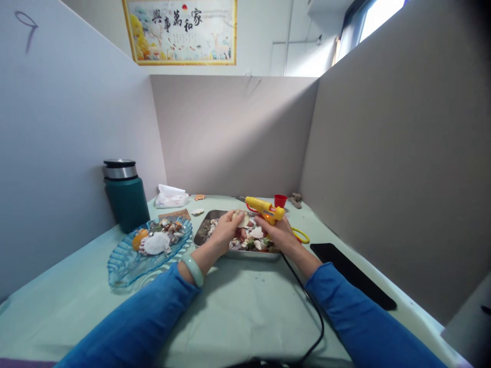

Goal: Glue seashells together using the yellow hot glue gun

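Observation:
My left hand (228,228) pinches a pale seashell (242,219) above the metal tray. A yellow hot glue gun (261,206) is gripped in my right hand (279,232), its nozzle pointing away to the left and an orange light glowing on its body. From it a black cord (312,301) runs down to the near table edge. Beneath both hands lies the metal tray (256,255), filled with shells and bits of green. My fingers partly cover the shell and the tray's contents.
To the left, a blue glass dish (125,260) bears shells, near a teal bottle (126,197). At the back stand a tissue pack (171,196) and a red cup (280,200). A black flat slab (351,273) lies right. Partition walls (233,138) enclose three sides.

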Available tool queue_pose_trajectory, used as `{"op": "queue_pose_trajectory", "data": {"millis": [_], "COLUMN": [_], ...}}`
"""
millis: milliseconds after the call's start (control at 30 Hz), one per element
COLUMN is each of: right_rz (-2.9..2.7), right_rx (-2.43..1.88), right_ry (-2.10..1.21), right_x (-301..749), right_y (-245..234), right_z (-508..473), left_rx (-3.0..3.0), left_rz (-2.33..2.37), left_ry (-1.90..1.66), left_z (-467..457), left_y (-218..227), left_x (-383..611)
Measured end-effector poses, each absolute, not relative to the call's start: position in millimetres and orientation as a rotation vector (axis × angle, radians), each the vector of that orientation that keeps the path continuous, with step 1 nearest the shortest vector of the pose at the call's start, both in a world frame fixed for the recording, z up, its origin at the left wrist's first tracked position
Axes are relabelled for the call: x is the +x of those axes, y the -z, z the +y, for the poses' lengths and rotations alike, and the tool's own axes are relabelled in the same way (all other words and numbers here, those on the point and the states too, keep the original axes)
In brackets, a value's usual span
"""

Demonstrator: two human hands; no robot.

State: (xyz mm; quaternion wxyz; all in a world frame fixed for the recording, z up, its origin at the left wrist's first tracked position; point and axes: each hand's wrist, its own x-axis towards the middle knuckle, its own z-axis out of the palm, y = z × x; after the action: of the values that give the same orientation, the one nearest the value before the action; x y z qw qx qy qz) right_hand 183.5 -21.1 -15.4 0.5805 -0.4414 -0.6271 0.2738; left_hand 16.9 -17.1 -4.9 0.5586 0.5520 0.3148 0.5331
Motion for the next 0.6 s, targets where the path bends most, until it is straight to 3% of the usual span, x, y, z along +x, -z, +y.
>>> {"op": "queue_pose_trajectory", "data": {"millis": [600], "right_rz": [-1.639], "right_rx": [-1.023], "right_ry": [-0.786], "right_x": [190], "right_y": [12], "right_z": [-26], "left_rx": [1.285], "left_rz": [0.912], "left_ry": [-1.421], "left_z": [-8], "left_y": [5], "left_x": [9]}}
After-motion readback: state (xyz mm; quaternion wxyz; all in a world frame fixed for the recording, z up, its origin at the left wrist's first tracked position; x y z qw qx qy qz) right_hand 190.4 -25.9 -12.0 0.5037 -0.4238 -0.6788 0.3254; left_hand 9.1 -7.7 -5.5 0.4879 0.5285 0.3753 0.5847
